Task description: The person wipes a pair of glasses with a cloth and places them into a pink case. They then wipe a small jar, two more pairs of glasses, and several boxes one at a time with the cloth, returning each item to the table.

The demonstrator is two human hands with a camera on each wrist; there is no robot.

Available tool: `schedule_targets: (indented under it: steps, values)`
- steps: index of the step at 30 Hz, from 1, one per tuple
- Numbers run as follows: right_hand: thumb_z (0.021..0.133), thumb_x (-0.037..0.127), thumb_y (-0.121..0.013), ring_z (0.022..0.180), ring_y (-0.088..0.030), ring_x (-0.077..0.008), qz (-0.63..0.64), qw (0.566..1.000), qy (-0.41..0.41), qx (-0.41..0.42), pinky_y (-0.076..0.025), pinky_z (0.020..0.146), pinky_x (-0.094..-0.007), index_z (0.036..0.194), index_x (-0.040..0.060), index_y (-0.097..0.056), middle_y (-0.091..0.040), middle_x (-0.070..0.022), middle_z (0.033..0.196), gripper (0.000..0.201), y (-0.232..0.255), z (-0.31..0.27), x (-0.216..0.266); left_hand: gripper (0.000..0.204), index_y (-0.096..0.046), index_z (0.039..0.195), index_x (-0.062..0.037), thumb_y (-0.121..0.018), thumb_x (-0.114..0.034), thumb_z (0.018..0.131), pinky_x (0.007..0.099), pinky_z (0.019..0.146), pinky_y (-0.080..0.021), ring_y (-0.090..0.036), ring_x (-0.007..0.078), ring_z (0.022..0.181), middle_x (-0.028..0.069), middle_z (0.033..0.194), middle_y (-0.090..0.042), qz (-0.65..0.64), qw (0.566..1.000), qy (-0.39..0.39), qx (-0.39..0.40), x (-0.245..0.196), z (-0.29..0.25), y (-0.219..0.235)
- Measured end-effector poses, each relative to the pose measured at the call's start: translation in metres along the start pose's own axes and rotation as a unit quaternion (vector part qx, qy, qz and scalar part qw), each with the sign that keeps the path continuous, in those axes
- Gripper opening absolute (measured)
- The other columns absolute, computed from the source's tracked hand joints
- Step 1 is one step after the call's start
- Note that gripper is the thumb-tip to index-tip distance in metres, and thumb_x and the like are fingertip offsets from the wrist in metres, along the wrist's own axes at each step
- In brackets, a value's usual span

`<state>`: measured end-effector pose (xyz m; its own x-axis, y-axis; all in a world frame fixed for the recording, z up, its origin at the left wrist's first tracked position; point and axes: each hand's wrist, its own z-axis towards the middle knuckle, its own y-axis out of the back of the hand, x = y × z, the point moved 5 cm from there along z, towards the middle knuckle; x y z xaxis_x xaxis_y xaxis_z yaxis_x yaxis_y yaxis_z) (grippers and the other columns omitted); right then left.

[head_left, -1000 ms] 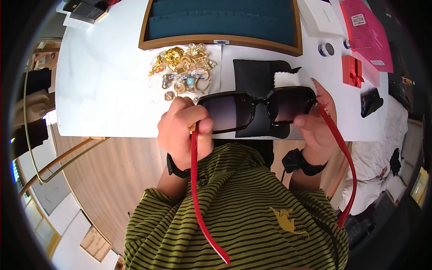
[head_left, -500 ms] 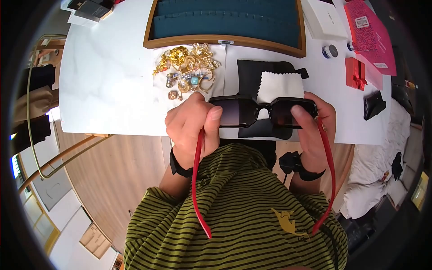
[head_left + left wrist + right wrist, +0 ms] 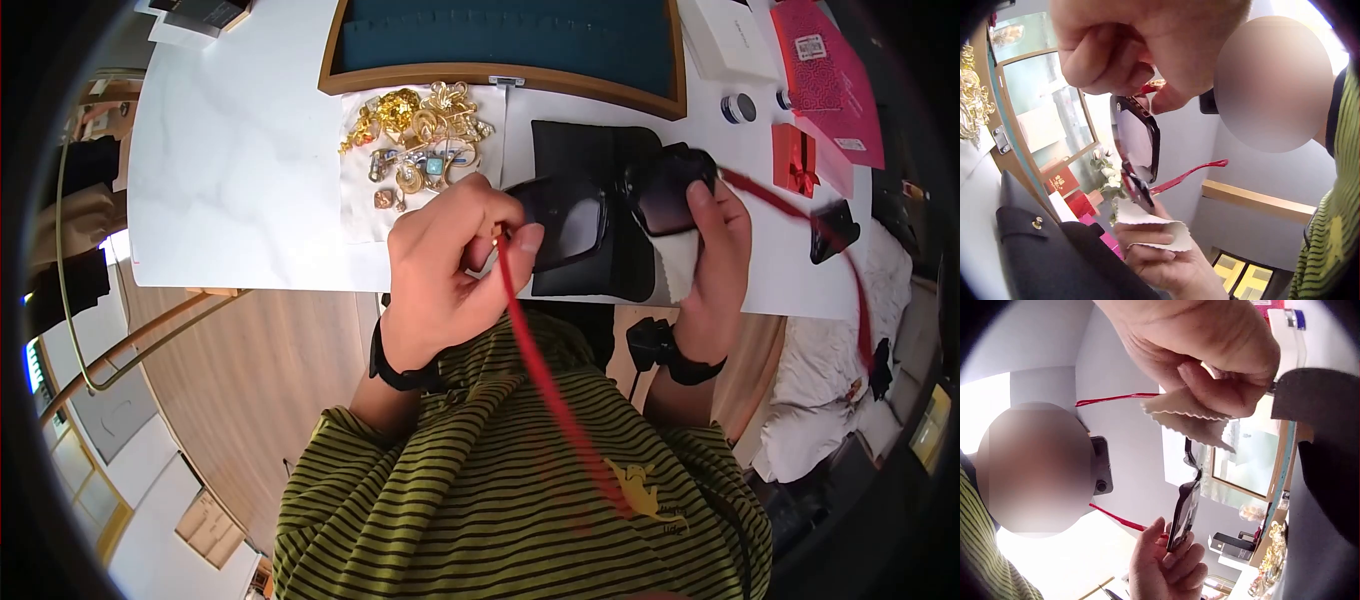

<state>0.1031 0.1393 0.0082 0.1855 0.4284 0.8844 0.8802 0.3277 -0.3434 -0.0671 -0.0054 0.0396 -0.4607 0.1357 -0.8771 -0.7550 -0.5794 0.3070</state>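
Note:
Black-framed sunglasses (image 3: pixel 575 215) with red temples are held above the near table edge, tilted with their right end farther from the body. My left hand (image 3: pixel 440 265) pinches them at the left hinge. At the other end, my right hand (image 3: pixel 715 255) grips the right lens through a white scalloped-edge cloth (image 3: pixel 677 262), its thumb on the lens's near face. The right wrist view shows the cloth (image 3: pixel 1191 419) folded under the curled fingers. Beneath the sunglasses lies a black pouch (image 3: pixel 570 150), whose flap has a small gold stud in the left wrist view.
Gold jewelry (image 3: pixel 415 125) is heaped on a white sheet left of the pouch. Behind it stands a wooden case (image 3: pixel 580 90) lined in teal. Toward the right are a small jar (image 3: pixel 738 108), a red gift box (image 3: pixel 795 160), a white box (image 3: pixel 728 38) and a pink bag (image 3: pixel 830 90).
The sunglasses have tilted, their right end rising away from the body, and the red temples have swung to the right. The cloth, earlier spread up behind the lenses, now hangs below the right lens.

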Motion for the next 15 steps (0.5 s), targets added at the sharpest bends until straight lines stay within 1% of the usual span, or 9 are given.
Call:
schedule_targets:
  steps: [2, 4, 6, 7, 10, 11, 12, 13, 15]
  values:
    - [0.091, 0.013, -0.059, 0.055, -0.057, -0.0035, 0.03, 0.998, -0.012, 0.062, -0.039, 0.041, -0.018, 0.103, -0.0015, -0.061, -0.066, -0.0029, 0.079, 0.019, 0.01, 0.007, -0.008, 0.011, -0.059, 0.078, -0.0006, -0.069, -0.005, 0.079, 0.0247, 0.045, -0.031, -0.041, 0.0103, 0.046, 0.0042, 0.056, -0.044, 0.007, 1.0, -0.001, 0.003, -0.002, 0.001, -0.001]
    - [0.092, 0.014, -0.057, 0.051, -0.056, -0.0048, 0.067, 0.997, -0.007, 0.035, -0.035, 0.036, -0.0191, 0.104, -0.0005, -0.06, -0.065, -0.0032, 0.076, 0.019, 0.01, 0.002, -0.007, 0.01, -0.058, 0.077, -0.0003, -0.065, -0.004, 0.083, 0.0257, 0.045, -0.033, -0.042, 0.0121, 0.046, 0.0047, 0.056, -0.046, 0.031, 0.997, 0.058, -0.049, 0.001, 0.0, 0.0]
    - [0.092, 0.013, -0.056, 0.049, -0.056, -0.0069, 0.107, 0.994, -0.004, 0.008, -0.035, 0.035, -0.0206, 0.104, 0.0003, -0.059, -0.064, -0.0037, 0.073, 0.018, 0.009, -0.003, -0.007, 0.01, -0.058, 0.078, -0.0004, -0.065, -0.006, 0.084, 0.0264, 0.045, -0.034, -0.043, 0.0139, 0.046, 0.0055, 0.056, -0.047, 0.048, 0.995, 0.063, -0.065, 0.002, 0.0, 0.0]
    - [0.092, 0.013, -0.057, 0.05, -0.056, -0.0077, 0.089, 0.993, 0.052, -0.056, -0.037, 0.036, -0.0223, 0.104, -0.0003, -0.059, -0.064, -0.0043, 0.073, 0.019, 0.009, -0.008, -0.001, 0.011, -0.058, 0.08, -0.0005, -0.064, -0.007, 0.085, 0.0272, 0.046, -0.035, -0.044, 0.0157, 0.046, 0.0063, 0.056, -0.048, 0.062, 0.993, 0.068, -0.08, 0.002, 0.0, 0.001]
    - [0.089, 0.01, -0.059, 0.052, -0.059, -0.0157, 0.028, 0.97, 0.197, -0.138, -0.045, 0.041, -0.0278, 0.107, -0.0049, -0.057, -0.065, -0.0117, 0.075, 0.023, 0.007, -0.029, 0.007, 0.012, -0.057, 0.083, -0.0002, -0.063, -0.01, 0.088, 0.0286, 0.046, -0.037, -0.046, 0.0202, 0.046, 0.0083, 0.056, -0.049, 0.107, 0.987, 0.08, -0.084, 0.002, -0.001, 0.004]
    - [0.088, 0.007, -0.057, 0.054, -0.06, -0.0195, -0.041, 0.937, 0.315, -0.148, -0.048, 0.043, -0.0286, 0.103, -0.0064, -0.058, -0.065, -0.0154, 0.079, 0.019, -0.005, -0.042, 0.015, 0.012, -0.057, 0.083, -0.0001, -0.063, -0.01, 0.088, 0.0292, 0.046, -0.038, -0.047, 0.0215, 0.046, 0.0089, 0.057, -0.05, 0.106, 0.988, 0.081, -0.081, 0.0, 0.0, 0.002]
    - [0.088, 0.004, -0.055, 0.055, -0.061, -0.0232, -0.11, 0.884, 0.426, -0.157, -0.05, 0.046, -0.0294, 0.098, -0.0078, -0.058, -0.066, -0.0192, 0.082, 0.016, -0.017, -0.054, 0.023, 0.012, -0.057, 0.084, 0.0, -0.062, -0.01, 0.088, 0.0298, 0.046, -0.038, -0.048, 0.0228, 0.047, 0.0095, 0.058, -0.051, 0.105, 0.988, 0.082, -0.076, -0.001, -0.001, 0.0]
    - [0.083, -0.003, -0.052, 0.066, -0.065, -0.0337, -0.196, 0.836, 0.498, -0.116, -0.054, 0.052, -0.0341, 0.093, -0.0101, -0.06, -0.064, -0.0273, 0.089, 0.014, -0.025, -0.059, 0.024, 0.011, -0.057, 0.085, -0.0005, -0.062, -0.01, 0.088, 0.0308, 0.046, -0.04, -0.05, 0.0243, 0.048, 0.0102, 0.06, -0.053, 0.106, 0.99, 0.061, -0.072, -0.002, -0.001, -0.003]
    - [0.075, -0.005, -0.056, 0.088, -0.067, -0.0314, -0.362, 0.761, 0.536, 0.046, -0.049, 0.066, -0.0348, 0.096, -0.0056, -0.064, -0.067, -0.0198, 0.093, 0.022, -0.053, -0.054, 0.025, 0.011, -0.057, 0.085, -0.0008, -0.063, -0.01, 0.088, 0.031, 0.047, -0.04, -0.051, 0.0247, 0.048, 0.0106, 0.061, -0.054, 0.12, 0.989, 0.051, -0.066, -0.008, -0.001, -0.005]
